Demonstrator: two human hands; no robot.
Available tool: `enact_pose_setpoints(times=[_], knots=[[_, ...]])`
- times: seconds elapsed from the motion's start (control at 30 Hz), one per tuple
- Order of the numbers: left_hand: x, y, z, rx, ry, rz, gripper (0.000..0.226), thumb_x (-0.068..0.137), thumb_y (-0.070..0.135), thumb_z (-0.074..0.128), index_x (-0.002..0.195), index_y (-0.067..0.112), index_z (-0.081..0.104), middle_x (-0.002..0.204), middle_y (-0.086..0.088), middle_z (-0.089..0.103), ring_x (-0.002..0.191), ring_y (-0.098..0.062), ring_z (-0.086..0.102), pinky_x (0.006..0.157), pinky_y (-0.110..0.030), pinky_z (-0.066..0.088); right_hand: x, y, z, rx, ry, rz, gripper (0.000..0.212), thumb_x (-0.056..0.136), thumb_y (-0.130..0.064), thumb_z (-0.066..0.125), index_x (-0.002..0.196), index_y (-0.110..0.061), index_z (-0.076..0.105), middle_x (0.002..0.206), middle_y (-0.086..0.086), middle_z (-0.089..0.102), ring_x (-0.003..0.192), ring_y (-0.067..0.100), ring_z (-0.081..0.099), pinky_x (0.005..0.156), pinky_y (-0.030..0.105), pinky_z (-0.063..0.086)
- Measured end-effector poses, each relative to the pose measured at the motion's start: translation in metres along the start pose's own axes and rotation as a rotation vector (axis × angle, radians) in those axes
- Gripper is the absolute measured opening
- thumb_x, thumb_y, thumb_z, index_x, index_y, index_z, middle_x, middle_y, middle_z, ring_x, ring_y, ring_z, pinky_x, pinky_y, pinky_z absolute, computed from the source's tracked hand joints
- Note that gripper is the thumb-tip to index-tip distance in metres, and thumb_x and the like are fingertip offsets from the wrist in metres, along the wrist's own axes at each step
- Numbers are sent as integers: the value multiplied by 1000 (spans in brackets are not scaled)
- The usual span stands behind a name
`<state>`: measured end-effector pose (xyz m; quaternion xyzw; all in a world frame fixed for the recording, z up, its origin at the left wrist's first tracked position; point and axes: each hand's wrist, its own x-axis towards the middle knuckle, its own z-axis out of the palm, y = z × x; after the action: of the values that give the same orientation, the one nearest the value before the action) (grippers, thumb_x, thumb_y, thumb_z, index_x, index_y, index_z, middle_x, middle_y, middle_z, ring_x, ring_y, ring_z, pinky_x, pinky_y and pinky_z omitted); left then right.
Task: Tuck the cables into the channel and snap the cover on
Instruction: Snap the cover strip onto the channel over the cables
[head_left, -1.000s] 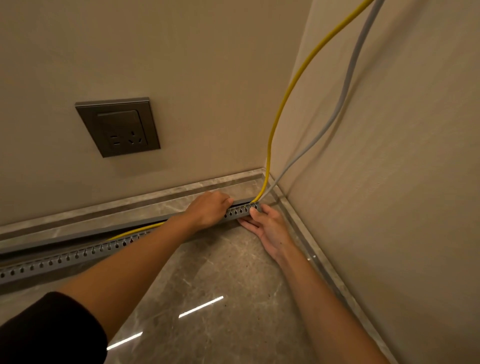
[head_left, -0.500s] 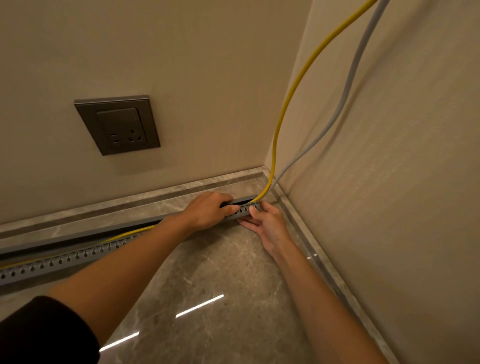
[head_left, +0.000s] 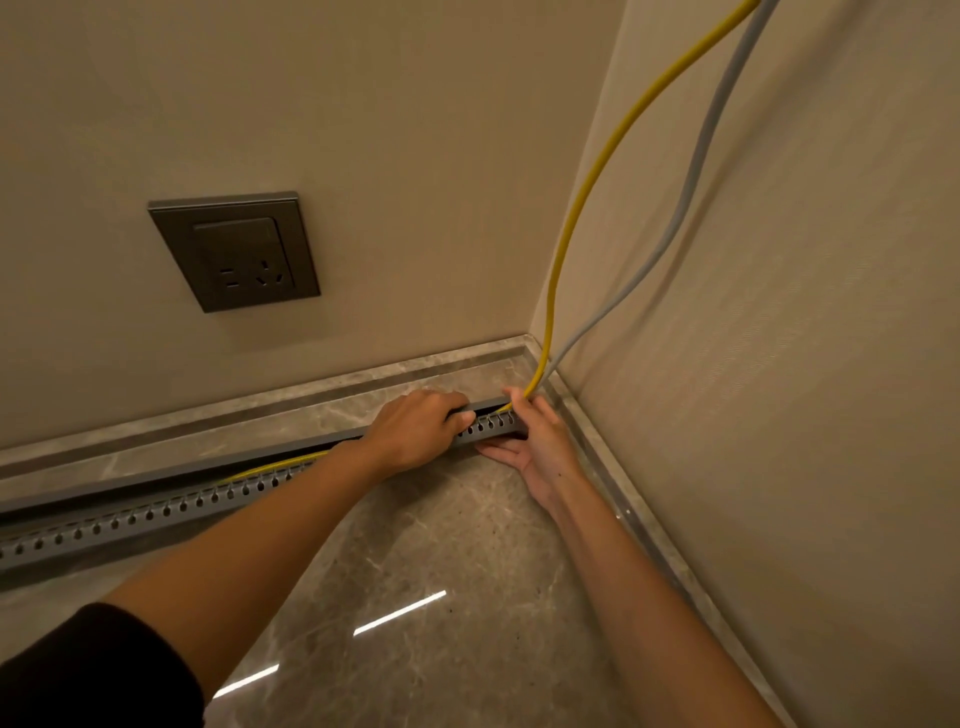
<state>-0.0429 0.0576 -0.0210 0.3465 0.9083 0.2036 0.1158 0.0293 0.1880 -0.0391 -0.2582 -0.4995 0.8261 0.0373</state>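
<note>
Where two beige walls meet, a polished marble floor (head_left: 447, 561) fills the corner, edged by a low stone skirting (head_left: 270, 402) and carrying bright streaks of reflected light. On the far wall a dark socket plate (head_left: 234, 252) sits well above the skirting. Along the foot of that wall lies the grey slotted channel (head_left: 130, 519), its open top facing up and its near side pierced by a row of small keyhole slots; its right end stops just short of the corner. No cover sits on it. Inside it runs the yellow cable (head_left: 280, 464), visible to the left of the forearm, then rising out at the right end and climbing up the corner. Beside it a grey cable (head_left: 691, 182) comes down the right wall toward the same end; whether it enters the channel is hidden. At that end the left hand (head_left: 415, 434) lies curled over the channel, fingers bent down on its top edge. Just to the right, the right hand (head_left: 540, 441) pinches the yellow cable between thumb and fingers at the channel's mouth, with the lower fingers spread on the floor.
</note>
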Motion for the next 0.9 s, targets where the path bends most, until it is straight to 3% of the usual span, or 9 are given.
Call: enact_pose_setpoints(times=[0.17,0.27,0.4,0.47,0.6,0.73,0.9], knots=[[-4,-2,0,16,20,24,27,98,32,36,108,17,57,109,-10,64,98,-29,57,73,-34,39,3,1,5,-39,103,-8,14,98,-22,44,98,-10,52,93,11,61,76,26,65,66,39,57],[-2,-2,-5,21,35,29,29,99,30,34,111,17,57,112,-11,64,102,-30,57,77,-34,40,3,-6,10,14,146,27,14,99,-19,41,93,-10,51,104,21,58,75,33,64,70,46,54],[0,-3,-13,61,-2,52,30,100,30,30,106,15,55,109,-14,63,99,-32,57,74,-35,39,2,-12,15,112,144,72,14,98,-18,43,107,-8,46,119,27,54,110,49,56,78,51,49],[-2,-4,-14,93,-37,86,33,100,33,29,109,13,55,112,-14,62,100,-31,57,77,-36,42,1,-13,15,119,148,82,15,98,-18,43,110,-8,45,116,25,54,115,50,52,80,51,48],[-6,-4,-15,125,-78,137,39,94,45,40,114,14,53,113,-9,62,98,-26,58,74,-33,41,0,-15,14,139,147,88,11,98,-15,43,101,-7,49,93,14,57,116,49,51,84,56,47],[-7,-1,-19,166,-76,148,41,93,45,42,116,12,53,113,-11,62,96,-26,58,71,-31,39,1,-16,16,153,143,108,14,98,-16,43,86,-13,49,108,19,53,117,48,50,83,57,46],[-9,6,-18,211,-111,116,41,97,42,34,119,9,45,120,-14,59,100,-29,58,76,-34,42,0,-14,9,148,64,100,12,97,-21,45,89,-14,50,96,16,58,101,40,56,86,52,48]])
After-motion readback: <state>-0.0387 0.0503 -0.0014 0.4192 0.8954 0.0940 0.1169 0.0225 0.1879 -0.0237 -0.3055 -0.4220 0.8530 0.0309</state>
